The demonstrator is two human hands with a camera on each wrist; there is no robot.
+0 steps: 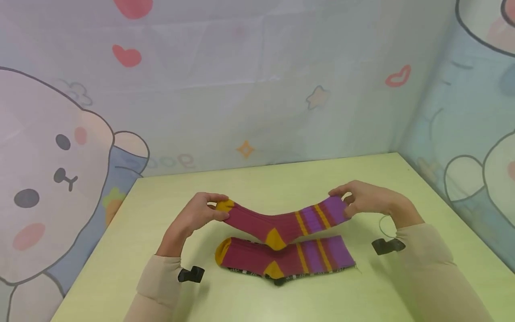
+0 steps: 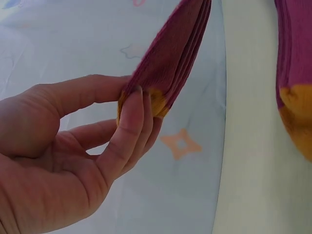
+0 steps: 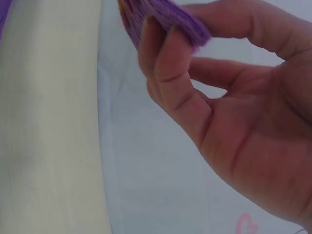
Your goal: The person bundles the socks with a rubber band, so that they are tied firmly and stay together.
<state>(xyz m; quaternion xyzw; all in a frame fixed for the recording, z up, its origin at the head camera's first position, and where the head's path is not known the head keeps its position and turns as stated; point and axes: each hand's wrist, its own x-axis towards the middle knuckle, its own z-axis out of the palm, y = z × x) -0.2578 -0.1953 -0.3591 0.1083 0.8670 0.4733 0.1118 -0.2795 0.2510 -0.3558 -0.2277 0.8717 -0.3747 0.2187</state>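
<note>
A maroon sock (image 1: 257, 220) with a yellow toe and heel and a purple striped cuff is held stretched above the table, sagging in the middle. My left hand (image 1: 200, 209) pinches its yellow toe; in the left wrist view, thumb and fingers (image 2: 127, 129) lie on either side of the fabric. At the other end my right hand (image 1: 364, 198) pinches the purple cuff (image 3: 168, 22). Below lies a matching sock (image 1: 249, 257), flat on the table with its toe to the left. Black patterned fabric (image 1: 295, 276) peeks out from under its lower edge.
The pale yellow-green table (image 1: 225, 299) runs back to a cloth backdrop (image 1: 257, 112) printed with hearts, stars and cartoon bears. Black wrist mounts (image 1: 191, 274) hang at both sleeves. A thin loop (image 1: 386, 226) shows near the right wrist.
</note>
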